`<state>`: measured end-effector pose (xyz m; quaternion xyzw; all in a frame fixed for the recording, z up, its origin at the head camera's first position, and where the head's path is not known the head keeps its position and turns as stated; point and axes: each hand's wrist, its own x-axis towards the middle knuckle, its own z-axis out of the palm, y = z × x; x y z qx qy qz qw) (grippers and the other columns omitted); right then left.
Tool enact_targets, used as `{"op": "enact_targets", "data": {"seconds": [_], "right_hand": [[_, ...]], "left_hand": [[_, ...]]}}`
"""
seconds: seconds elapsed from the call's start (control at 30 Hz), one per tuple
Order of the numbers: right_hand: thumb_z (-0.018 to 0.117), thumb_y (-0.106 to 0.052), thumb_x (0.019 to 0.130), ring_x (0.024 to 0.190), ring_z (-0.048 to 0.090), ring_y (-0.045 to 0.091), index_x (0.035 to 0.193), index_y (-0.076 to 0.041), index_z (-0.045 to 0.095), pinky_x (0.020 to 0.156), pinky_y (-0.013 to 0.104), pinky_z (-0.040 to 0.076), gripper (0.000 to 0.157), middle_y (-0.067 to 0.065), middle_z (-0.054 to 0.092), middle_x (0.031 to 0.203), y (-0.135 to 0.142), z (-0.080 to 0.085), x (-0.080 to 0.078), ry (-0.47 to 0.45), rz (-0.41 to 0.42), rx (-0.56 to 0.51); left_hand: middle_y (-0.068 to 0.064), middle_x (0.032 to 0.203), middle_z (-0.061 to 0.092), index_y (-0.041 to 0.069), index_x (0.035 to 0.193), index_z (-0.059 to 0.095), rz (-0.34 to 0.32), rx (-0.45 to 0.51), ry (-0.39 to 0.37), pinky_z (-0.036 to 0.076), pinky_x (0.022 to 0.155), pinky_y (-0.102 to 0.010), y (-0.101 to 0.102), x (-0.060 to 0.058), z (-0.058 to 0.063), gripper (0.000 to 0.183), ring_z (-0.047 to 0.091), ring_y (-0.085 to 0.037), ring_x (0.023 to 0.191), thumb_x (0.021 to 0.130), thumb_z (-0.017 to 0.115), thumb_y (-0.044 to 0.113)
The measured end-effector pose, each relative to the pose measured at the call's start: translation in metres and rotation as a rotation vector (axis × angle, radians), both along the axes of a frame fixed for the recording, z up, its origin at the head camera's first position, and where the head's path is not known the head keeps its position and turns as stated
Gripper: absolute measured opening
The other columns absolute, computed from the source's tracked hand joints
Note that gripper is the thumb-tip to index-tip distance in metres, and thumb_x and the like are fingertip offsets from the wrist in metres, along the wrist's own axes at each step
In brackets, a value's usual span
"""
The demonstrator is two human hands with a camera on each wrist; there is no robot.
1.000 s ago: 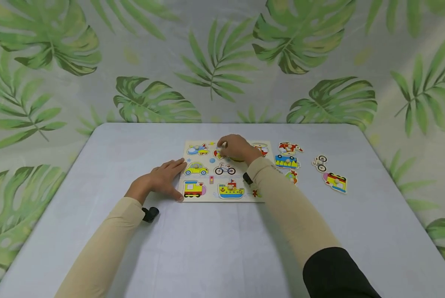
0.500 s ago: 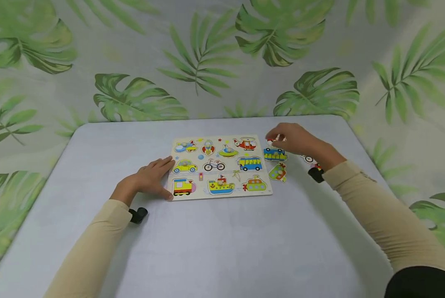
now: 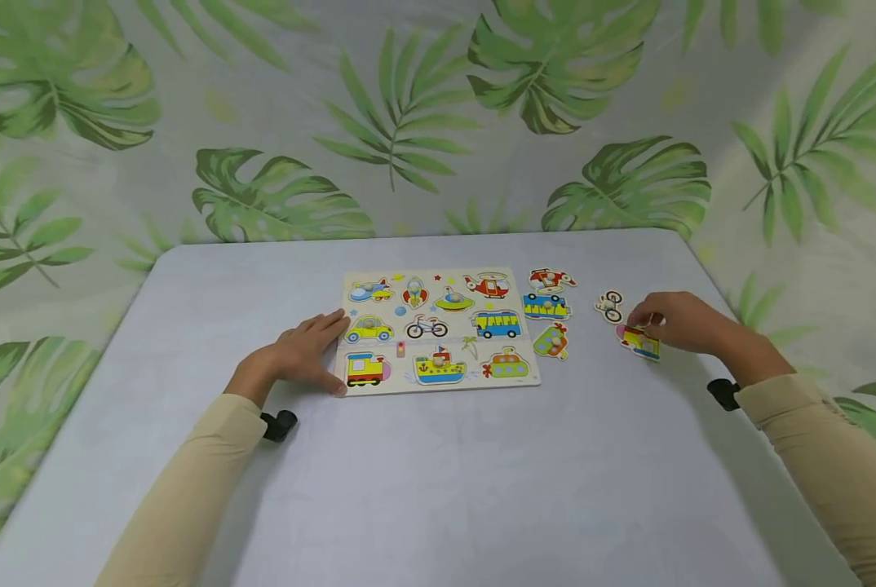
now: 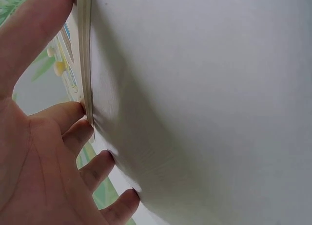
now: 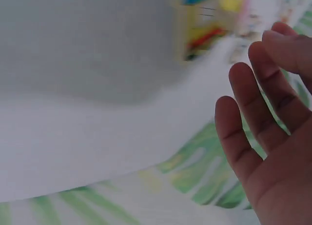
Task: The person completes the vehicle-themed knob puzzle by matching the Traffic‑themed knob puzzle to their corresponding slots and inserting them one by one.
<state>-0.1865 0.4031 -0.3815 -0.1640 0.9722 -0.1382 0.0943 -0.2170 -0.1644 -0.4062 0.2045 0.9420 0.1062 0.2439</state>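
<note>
My left hand (image 3: 298,350) lies beside the left edge of a wooden peg puzzle board (image 3: 458,320), thumb and fingertips against that edge. In the left wrist view its fingers (image 4: 100,169) are spread, some tips on the cloth. To the right, my right hand (image 3: 683,322) hovers over a train puzzle piece (image 3: 642,344) lying on the table. The right wrist view shows its fingers (image 5: 246,95) loosely bent, with the blurred train piece (image 5: 209,27) apart from them. On the board, the plane, rocket, car, saucer and ship carry knobs.
Between board and right hand lie a helicopter piece (image 3: 551,280), an upside-down bus piece (image 3: 546,307) and a tilted submarine piece (image 3: 552,341). A bicycle piece (image 3: 610,306) is just behind the train piece. A leaf-patterned cloth (image 3: 394,122) hangs behind the white table (image 3: 438,489).
My right hand has left the rocket on the board, passed over the loose helicopter piece, and moved right to the train piece. The left hand stays at the board's edge.
</note>
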Motion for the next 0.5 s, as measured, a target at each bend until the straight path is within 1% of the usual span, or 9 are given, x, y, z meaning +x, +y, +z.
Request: {"op": "enact_targets", "data": {"seconds": [0.1, 0.2, 0.27, 0.37, 0.5], "right_hand": [[0.067, -0.001, 0.088, 0.091, 0.065, 0.023, 0.099, -0.011, 0.074, 0.077, 0.036, 0.053, 0.017, 0.005, 0.072, 0.099, 0.012, -0.015, 0.004, -0.030, -0.007, -0.010], [0.067, -0.001, 0.088, 0.092, 0.067, 0.025, 0.100, -0.011, 0.073, 0.077, 0.035, 0.054, 0.016, 0.005, 0.073, 0.100, 0.016, -0.023, 0.005, -0.029, -0.006, -0.034], [0.067, 0.000, 0.088, 0.091, 0.066, 0.023, 0.098, -0.011, 0.073, 0.076, 0.034, 0.054, 0.016, 0.004, 0.073, 0.099, 0.015, -0.025, 0.005, -0.011, -0.002, -0.046], [0.067, 0.000, 0.087, 0.087, 0.064, 0.018, 0.096, -0.011, 0.074, 0.074, 0.030, 0.052, 0.016, 0.003, 0.073, 0.097, 0.012, -0.026, 0.006, 0.005, 0.009, -0.045], [0.068, -0.005, 0.089, 0.082, 0.061, 0.009, 0.100, -0.008, 0.074, 0.070, 0.027, 0.050, 0.013, 0.001, 0.073, 0.095, 0.004, -0.024, 0.006, -0.009, 0.008, -0.044]], "left_hand": [[-0.011, 0.169, 0.007, 0.012, 0.160, 0.015, -0.003, -0.002, 0.006, 0.018, 0.119, -0.068, 0.001, 0.000, 0.000, 0.113, 0.008, -0.043, 0.154, 0.076, 0.081, 0.048], [-0.012, 0.169, 0.008, 0.011, 0.160, 0.016, -0.006, 0.001, 0.010, 0.018, 0.119, -0.068, 0.001, 0.000, 0.001, 0.113, 0.009, -0.043, 0.154, 0.075, 0.081, 0.048], [-0.012, 0.169, 0.008, 0.011, 0.160, 0.016, -0.007, 0.003, 0.009, 0.019, 0.118, -0.069, 0.001, 0.000, 0.000, 0.113, 0.009, -0.044, 0.153, 0.075, 0.081, 0.048], [-0.011, 0.169, 0.007, 0.011, 0.160, 0.016, 0.000, 0.000, -0.002, 0.018, 0.119, -0.068, 0.000, 0.000, -0.001, 0.113, 0.008, -0.043, 0.154, 0.076, 0.081, 0.048], [-0.011, 0.169, 0.007, 0.012, 0.160, 0.016, 0.003, -0.006, -0.006, 0.018, 0.119, -0.068, 0.001, 0.000, 0.001, 0.113, 0.008, -0.044, 0.154, 0.076, 0.081, 0.048]]}}
